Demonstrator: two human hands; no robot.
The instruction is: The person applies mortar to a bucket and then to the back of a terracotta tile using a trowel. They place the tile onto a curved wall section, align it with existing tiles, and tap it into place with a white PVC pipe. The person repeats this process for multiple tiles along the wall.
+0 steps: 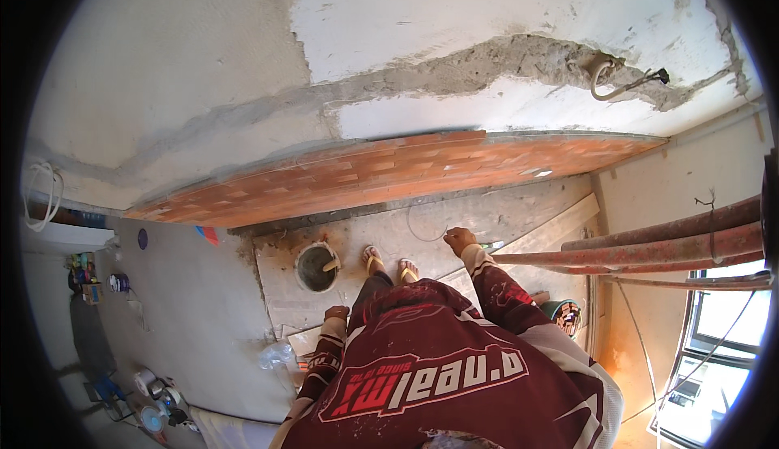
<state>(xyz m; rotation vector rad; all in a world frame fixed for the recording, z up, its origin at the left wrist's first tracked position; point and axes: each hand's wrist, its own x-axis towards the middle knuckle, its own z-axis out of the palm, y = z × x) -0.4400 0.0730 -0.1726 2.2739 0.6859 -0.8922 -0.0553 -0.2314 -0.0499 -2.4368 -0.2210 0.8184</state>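
Observation:
My right hand (pixel 461 240) reaches forward over the floor, its fingers pinched at the end of a thin curved wire or cord (pixel 410 226). The thin line arcs toward the brick-faced wall. Down by my left side, my left hand (pixel 336 313) is curled closed, and nothing shows sticking out of it. Ahead of that hand stands a round bucket (pixel 302 280) with grey contents and a pale stick or handle (pixel 330 265) leaning at its rim. My sandalled feet (pixel 407 270) are on the boards between the bucket and my right hand.
A low band of orange brick tiles (pixel 365 170) runs along the wall ahead. Above it is a rough plaster channel (pixel 503 63) with a cable (pixel 604 84) sticking out. Red metal poles (pixel 673 242) jut in from the right. A bucket of tools (pixel 564 315) stands by my right side.

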